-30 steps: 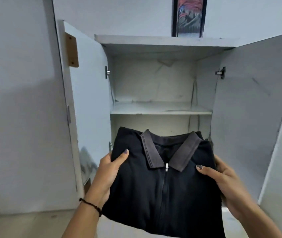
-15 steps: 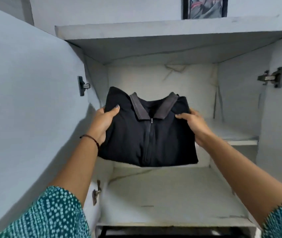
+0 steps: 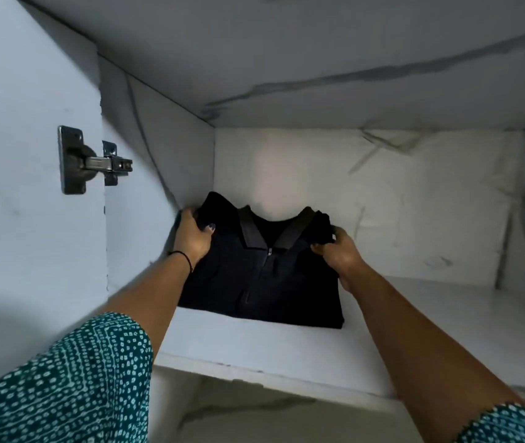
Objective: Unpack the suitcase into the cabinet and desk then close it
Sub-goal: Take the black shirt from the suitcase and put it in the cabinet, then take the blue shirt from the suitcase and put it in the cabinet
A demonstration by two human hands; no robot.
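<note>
The folded black shirt (image 3: 261,276) now lies on the upper shelf (image 3: 254,346) of the cabinet (image 3: 350,75), whereas half a second ago it hung in the air in front of that shelf and a second ago it was held low before the open doors. Its near edge rests flat on the shelf board, and its collar end sits close to the back wall, toward the corner at about 10 o'clock of the shelf.

The left hand (image 3: 192,236) grips the shirt's shoulder at 9 o'clock of the garment, its fingers (image 3: 208,226) wrapped over the cloth, next to the side wall. The right hand (image 3: 339,251) pinches the opposite shoulder at 3 o'clock, fingers closed on a bunch of fabric.

The door hinge (image 3: 93,161) shows at 9 o'clock of the view, so the head has come well inside the opening.

This garment looks as good as delivered; what remains for it is to let go and draw both arms out. The suitcase is out of view, so how much is left to unpack cannot be told.
</note>
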